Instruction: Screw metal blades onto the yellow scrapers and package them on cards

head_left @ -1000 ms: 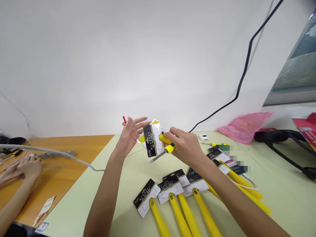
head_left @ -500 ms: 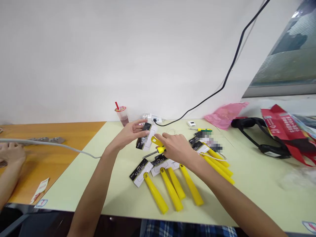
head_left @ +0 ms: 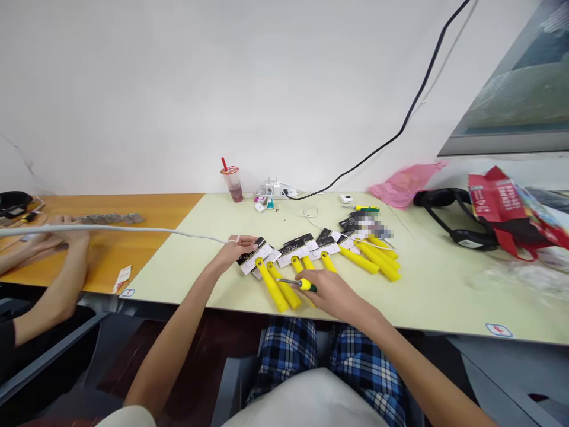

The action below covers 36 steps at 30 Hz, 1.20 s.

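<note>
My left hand (head_left: 233, 254) is closed on the edge of a black-and-white printed card (head_left: 249, 256), thumb on top. A long yellow handle (head_left: 272, 286) extends from that card toward the table's front edge, overlapping a second carded handle beside it. In my right hand (head_left: 329, 292) is a screwdriver (head_left: 304, 284) with a yellow and dark green grip, its metal shaft pointing left over the yellow handles. More carded yellow handles (head_left: 329, 262) lie fanned out behind that hand. The right hand's fingers partly cover some of them.
Farther right lies another cluster of yellow handles (head_left: 377, 261), with a second screwdriver (head_left: 367, 209) behind it. A drink cup (head_left: 233, 185) and a power strip (head_left: 278, 188) stand by the wall. A grey cable (head_left: 133, 228) crosses the left side, near another person's hands (head_left: 66, 232).
The view has tilted down. The raised card and its yellow handle have come down beside the others. My right hand has left that handle and moved nearer the front edge with the screwdriver.
</note>
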Tool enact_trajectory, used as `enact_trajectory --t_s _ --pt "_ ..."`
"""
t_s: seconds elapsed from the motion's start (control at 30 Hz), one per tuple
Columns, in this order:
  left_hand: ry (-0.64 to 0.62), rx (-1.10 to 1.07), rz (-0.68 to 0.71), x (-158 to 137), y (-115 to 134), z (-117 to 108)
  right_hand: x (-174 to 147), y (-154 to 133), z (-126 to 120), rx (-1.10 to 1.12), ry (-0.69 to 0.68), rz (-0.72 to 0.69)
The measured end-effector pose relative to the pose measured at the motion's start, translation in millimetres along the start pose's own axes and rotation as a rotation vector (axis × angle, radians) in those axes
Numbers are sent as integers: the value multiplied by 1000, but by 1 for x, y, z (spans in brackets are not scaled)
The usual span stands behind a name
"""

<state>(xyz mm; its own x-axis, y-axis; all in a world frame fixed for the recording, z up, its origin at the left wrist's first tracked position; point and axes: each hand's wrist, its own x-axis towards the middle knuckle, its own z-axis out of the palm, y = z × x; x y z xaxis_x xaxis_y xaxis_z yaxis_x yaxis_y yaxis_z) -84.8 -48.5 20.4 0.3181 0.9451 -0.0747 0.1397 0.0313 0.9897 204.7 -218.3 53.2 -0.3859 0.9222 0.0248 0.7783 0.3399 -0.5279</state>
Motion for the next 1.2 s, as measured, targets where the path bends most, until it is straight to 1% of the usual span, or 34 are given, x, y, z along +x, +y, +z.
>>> enact_trajectory --t_s 0.07,0.1,0.17,0.23,0.27,0.3,0.33,0.4,0.47,0.53,0.6,0.67,0.77,0.9,0.97,1.07,1.13,1.2 --pt "13 40 15 -2 -10 -7 -10 17 -1 85 109 1" --pt "15 72 34 -3 -15 -8 -15 29 -3 116 191 3" --pt "49 193 119 -7 -23 -5 -26 59 -11 86 383 44" --pt "162 388 255 -15 -29 6 -38 97 -22 -22 574 189" --pt "238 490 322 -23 -31 14 -46 117 -28 -64 629 258" --pt "315 581 372 -32 -34 24 -54 137 -33 -83 643 308" --pt "362 648 403 -44 -37 35 -62 157 -38 -96 662 347" --pt "409 762 425 -70 -44 57 -77 190 -44 -162 731 361" --pt "403 896 385 -95 -51 77 -87 214 -44 -243 756 348" --pt "340 965 321 -111 -55 91 -91 226 -39 -235 713 389" --pt "260 976 253 -116 -57 96 -88 230 -32 -194 677 411" --pt "181 963 201 -112 -55 96 -83 230 -27 -148 680 389" --pt "68 960 171 -97 -48 92 -76 229 -25 -99 719 332" --pt "-66 957 176 -69 -36 88 -67 224 -24 -43 770 349" --pt "-119 950 191 -53 -29 86 -61 214 -16 -8 798 349" --pt "-171 950 216 -27 -20 79 -51 189 5 22 835 300" --pt "-188 964 228 -13 -16 73 -45 173 16 21 822 262" --pt "-179 994 240 -6 -16 67 -42 166 19 23 777 224"
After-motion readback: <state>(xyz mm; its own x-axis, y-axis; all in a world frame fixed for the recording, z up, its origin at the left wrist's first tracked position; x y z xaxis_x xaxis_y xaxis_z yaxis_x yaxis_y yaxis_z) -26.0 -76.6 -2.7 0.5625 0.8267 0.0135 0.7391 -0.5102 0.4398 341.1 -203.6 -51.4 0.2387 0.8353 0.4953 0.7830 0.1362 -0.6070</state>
